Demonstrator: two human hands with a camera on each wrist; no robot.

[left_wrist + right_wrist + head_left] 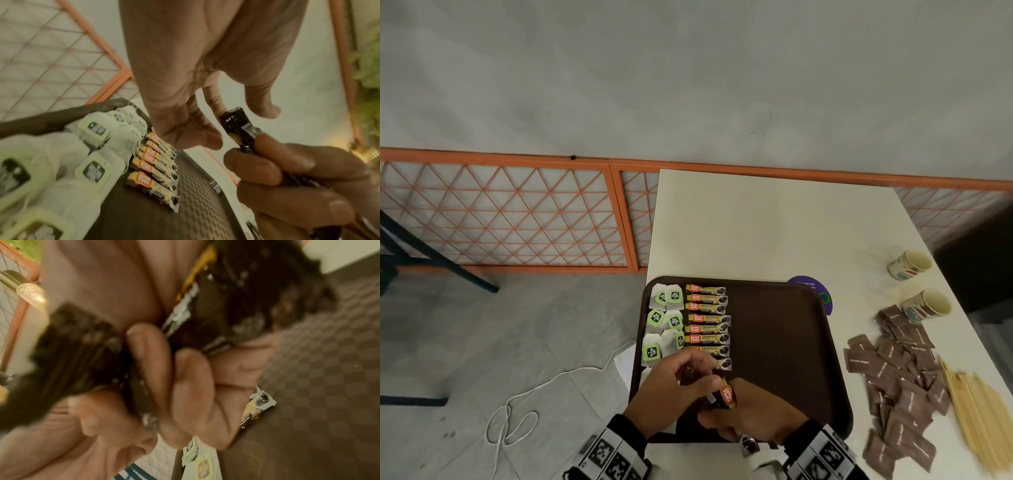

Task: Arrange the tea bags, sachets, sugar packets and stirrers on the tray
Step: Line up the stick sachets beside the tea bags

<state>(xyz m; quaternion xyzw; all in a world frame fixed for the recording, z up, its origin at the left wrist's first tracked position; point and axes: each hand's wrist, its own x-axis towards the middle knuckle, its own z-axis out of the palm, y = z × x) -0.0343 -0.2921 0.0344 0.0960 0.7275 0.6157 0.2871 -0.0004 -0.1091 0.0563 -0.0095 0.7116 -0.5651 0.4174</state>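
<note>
A brown tray [774, 342] holds white tea bags [664, 318] with green tags down its left side. Beside them lies a column of coffee sachets [709, 322], also in the left wrist view [156, 170]. Over the tray's near edge my right hand [726, 411] grips a small bundle of sachets [727, 394], upright in the left wrist view [238, 126]. My left hand [698, 377] pinches the top end of one sachet in that bundle between forefinger and thumb. Brown sugar packets [900, 383] and wooden stirrers [976, 411] lie on the table to the right.
Two paper cups [909, 263] [926, 305] lie on their sides at the table's right. A purple disc [822, 294] pokes out from under the tray's far right corner. The tray's left edge overhangs the white table [756, 222]. A white cable [517, 404] trails on the floor.
</note>
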